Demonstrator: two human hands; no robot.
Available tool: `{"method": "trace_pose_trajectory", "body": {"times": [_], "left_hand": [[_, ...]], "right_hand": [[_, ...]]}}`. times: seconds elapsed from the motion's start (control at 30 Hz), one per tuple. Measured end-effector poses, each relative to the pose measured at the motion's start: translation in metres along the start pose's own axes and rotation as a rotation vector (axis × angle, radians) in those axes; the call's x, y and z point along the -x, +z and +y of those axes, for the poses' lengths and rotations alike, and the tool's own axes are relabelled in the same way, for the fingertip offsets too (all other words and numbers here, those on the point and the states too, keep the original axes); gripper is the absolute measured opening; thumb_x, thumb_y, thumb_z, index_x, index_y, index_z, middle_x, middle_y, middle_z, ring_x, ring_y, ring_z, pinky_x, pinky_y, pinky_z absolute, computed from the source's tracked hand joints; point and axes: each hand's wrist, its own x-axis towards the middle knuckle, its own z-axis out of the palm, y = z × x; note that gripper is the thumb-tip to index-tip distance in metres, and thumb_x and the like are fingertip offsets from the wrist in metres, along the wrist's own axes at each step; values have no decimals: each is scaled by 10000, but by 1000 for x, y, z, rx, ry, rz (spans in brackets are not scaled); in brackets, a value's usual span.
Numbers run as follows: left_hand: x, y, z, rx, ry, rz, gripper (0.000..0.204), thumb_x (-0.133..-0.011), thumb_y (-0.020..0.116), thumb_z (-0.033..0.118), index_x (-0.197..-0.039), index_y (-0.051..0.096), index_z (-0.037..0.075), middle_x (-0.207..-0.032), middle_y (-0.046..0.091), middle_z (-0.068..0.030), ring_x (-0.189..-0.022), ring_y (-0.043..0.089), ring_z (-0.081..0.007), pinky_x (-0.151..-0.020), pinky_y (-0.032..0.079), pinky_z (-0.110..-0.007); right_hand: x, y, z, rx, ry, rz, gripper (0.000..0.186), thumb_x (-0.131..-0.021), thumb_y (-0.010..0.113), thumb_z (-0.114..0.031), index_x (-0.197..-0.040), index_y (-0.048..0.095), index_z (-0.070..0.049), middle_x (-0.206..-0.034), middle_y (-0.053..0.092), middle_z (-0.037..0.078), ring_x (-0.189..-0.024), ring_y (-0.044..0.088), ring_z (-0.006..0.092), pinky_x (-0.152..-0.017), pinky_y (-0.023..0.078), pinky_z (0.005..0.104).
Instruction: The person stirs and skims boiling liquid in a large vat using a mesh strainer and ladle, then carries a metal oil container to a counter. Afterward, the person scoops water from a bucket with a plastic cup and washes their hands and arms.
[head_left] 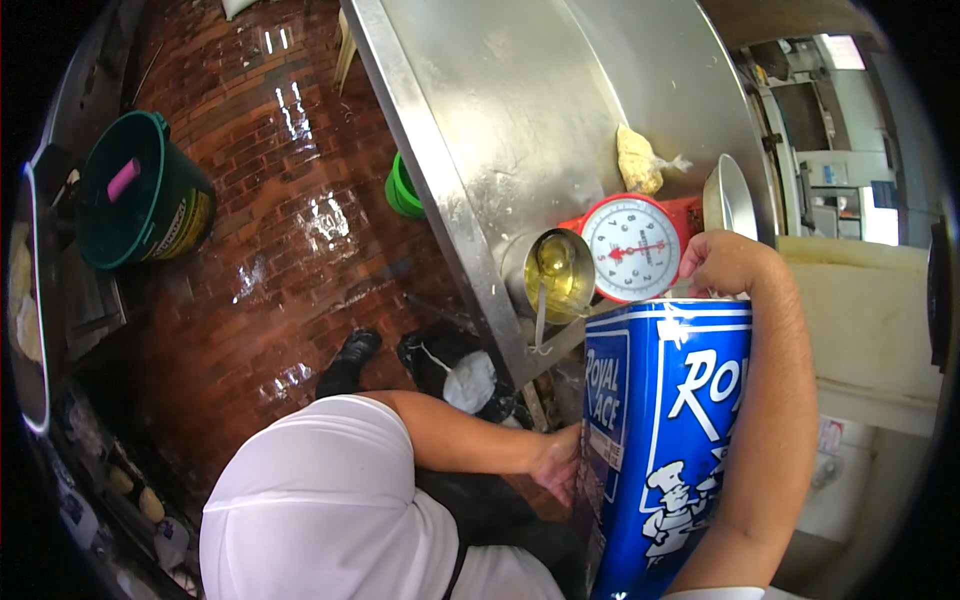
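Note:
A large blue rectangular tin (665,430) with white lettering and a cook figure is held close in front of me, at the table's near end. My left hand (560,465) presses against the tin's left side, its fingertips partly hidden. Over the far top edge curls my right hand (725,265), fingers closed, with the forearm along the tin's right side. Just beyond the tin's top left corner is a round metal pot (513,275) with clear yellow liquid and a ladle (541,312) in it. A red scale (630,247) with a white round dial stands beside the pot.
On the steel table (500,130), a tied plastic bag (640,160) of pale yellow stuff lies behind the scale, near a metal bowl (735,195). A dark green bucket (145,190) and a bright green container (403,190) are left of the table, above wet brick floor (310,210).

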Motion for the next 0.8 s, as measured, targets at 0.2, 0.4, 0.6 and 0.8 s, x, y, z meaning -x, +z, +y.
{"method": "trace_pose_trajectory", "body": {"times": [0.2, 0.4, 0.6, 0.8], "left_hand": [[0, -1, -1, 23, 10, 28, 1054, -750, 115, 880, -1310, 554, 102, -1187, 617, -238, -1040, 620, -369, -854, 500, -493], [-4, -4, -4, 38, 2, 52, 1032, -760, 138, 870, -1291, 570, 97, -1167, 627, -233, -1014, 627, -367, -861, 495, -493], [-5, -6, -6, 24, 4, 24, 1050, -748, 141, 882, -1344, 523, 107, -1265, 573, -238, -1110, 579, -378, -927, 451, -509], [1, 3, -7, 58, 7, 94, 1099, -722, 133, 909, -1411, 443, 112, -1408, 451, -223, -1275, 436, -413, -1049, 320, -550]], "right_hand": [[4, 1, -7, -19, 46, -2, 228, -701, 691, 13, -922, 663, -37, -824, 696, 75, -743, 664, 153, -650, 520, 301], [4, 1, -4, 4, -4, 8, 196, -724, 656, -20, -917, 647, -49, -781, 698, 80, -684, 653, 173, -608, 513, 311], [3, 4, -3, 1, -15, 7, 203, -718, 660, -19, -919, 649, -48, -779, 698, 81, -675, 650, 173, -609, 513, 312], [3, 3, -8, 6, 23, -12, 238, -709, 690, 12, -938, 657, -39, -825, 694, 75, -729, 658, 153, -619, 499, 294]]}}
